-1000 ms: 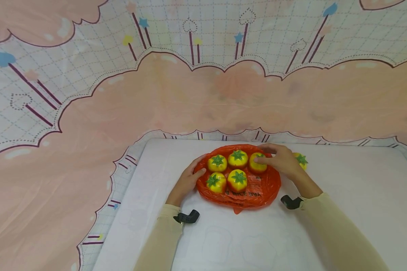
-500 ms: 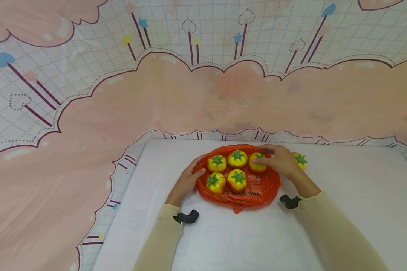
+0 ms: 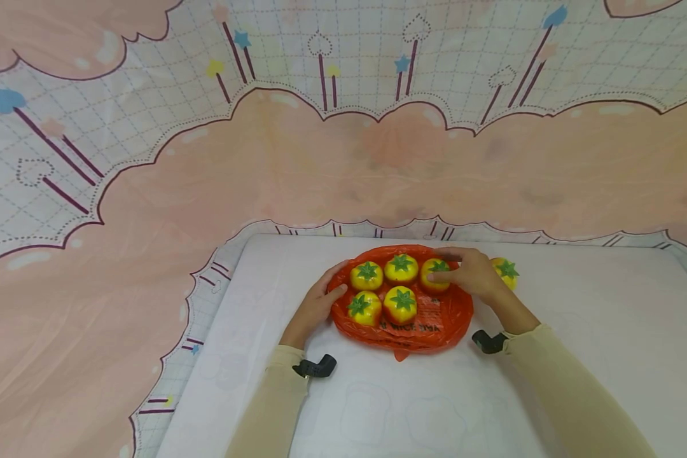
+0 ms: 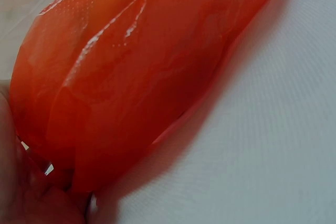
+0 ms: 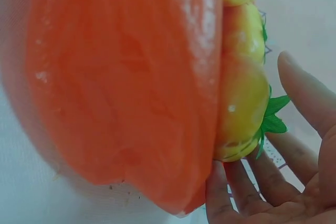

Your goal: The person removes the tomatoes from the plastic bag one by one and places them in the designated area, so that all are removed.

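Observation:
In the head view, a red plastic bag (image 3: 435, 312) lies spread in an oval on the table, dark lettering on it. Several yellow-and-red artificial fruits (image 3: 400, 305) with green star-shaped leaf tops, tomato-like, sit in it in two rows. My left hand (image 3: 315, 308) grips the bag's left rim, thumb on the inner side. At the right end my right hand (image 3: 478, 273) is at the back-row fruit (image 3: 432, 283). In the right wrist view the fingers (image 5: 275, 182) lie along that fruit's underside, and the thumb is spread apart from it.
Another such fruit (image 3: 505, 272) stands on the white table (image 3: 595, 331) behind the right hand, partly hidden by it. A patterned pink-and-white cloth (image 3: 343, 172) hangs beyond the table's back edge. Each wrist wears a small black camera (image 3: 316, 366).

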`<state>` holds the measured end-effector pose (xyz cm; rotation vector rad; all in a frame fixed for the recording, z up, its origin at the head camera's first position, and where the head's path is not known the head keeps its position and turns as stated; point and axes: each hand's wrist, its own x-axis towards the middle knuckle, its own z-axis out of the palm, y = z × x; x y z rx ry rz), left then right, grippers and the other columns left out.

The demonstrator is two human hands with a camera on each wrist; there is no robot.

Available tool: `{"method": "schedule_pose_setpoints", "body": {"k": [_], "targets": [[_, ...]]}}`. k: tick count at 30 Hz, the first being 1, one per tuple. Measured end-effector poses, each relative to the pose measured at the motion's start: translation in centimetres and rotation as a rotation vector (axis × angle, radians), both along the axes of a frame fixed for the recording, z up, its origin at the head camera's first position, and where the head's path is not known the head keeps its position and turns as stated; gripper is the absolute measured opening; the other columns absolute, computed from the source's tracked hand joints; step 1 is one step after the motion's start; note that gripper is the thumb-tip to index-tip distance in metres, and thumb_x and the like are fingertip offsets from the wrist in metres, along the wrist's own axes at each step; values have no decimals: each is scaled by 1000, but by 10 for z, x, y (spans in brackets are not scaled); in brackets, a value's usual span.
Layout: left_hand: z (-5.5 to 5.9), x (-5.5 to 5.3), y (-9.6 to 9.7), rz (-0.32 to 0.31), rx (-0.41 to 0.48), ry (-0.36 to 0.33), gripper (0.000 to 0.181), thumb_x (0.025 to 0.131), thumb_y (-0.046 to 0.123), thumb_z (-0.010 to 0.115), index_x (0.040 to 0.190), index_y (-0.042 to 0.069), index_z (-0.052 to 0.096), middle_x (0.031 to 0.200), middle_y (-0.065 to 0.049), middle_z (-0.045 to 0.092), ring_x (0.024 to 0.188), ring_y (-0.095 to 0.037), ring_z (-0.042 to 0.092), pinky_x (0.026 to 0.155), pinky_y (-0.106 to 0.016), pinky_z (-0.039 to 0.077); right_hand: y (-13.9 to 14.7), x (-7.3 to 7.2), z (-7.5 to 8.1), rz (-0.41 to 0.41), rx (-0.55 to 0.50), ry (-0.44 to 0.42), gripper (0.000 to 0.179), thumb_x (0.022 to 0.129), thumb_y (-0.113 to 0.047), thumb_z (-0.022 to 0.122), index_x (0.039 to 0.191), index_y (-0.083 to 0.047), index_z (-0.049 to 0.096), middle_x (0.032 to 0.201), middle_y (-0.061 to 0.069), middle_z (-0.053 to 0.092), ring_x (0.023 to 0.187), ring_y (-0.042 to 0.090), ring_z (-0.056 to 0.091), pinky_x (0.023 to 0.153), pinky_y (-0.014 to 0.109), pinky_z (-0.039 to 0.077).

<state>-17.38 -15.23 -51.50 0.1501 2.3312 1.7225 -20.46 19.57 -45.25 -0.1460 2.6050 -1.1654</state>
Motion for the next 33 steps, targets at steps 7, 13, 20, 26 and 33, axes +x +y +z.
{"method": "schedule_pose_setpoints", "body": {"k": [7,13,20,26,33], "targets": [[0,0,0,1,0,4,48,103,33,57,146,53,46,161,14,39,154,-24,31,124,-58,28,0,-1,-2,-10,29,-24,69,86,-41,80,145,-12,58,150,19,53,142,45,42,109,61,47],[0,0,0,-3,-2,3,48,104,33,57,146,53,45,161,14,39,154,-24,30,124,-58,28,0,-2,-3,-1,63,-29,70,86,-41,81,145,-11,58,149,21,53,141,45,43,108,60,48],[1,0,0,-4,1,3,49,104,32,57,146,52,45,161,14,39,155,-23,30,124,-58,27,0,0,0,14,76,-16,69,86,-40,81,145,-10,58,147,21,55,138,44,46,107,58,50],[2,0,1,-3,1,3,48,104,34,57,146,52,45,161,15,39,155,-23,30,124,-57,28,1,1,1,30,85,1,70,86,-42,81,144,-10,59,145,22,57,137,44,47,107,60,49],[1,0,0,-10,10,2,48,104,33,57,147,51,45,161,15,39,155,-22,30,123,-56,30,2,1,0,29,88,8,69,86,-44,80,143,-11,60,145,21,58,137,44,47,107,60,50]]}}
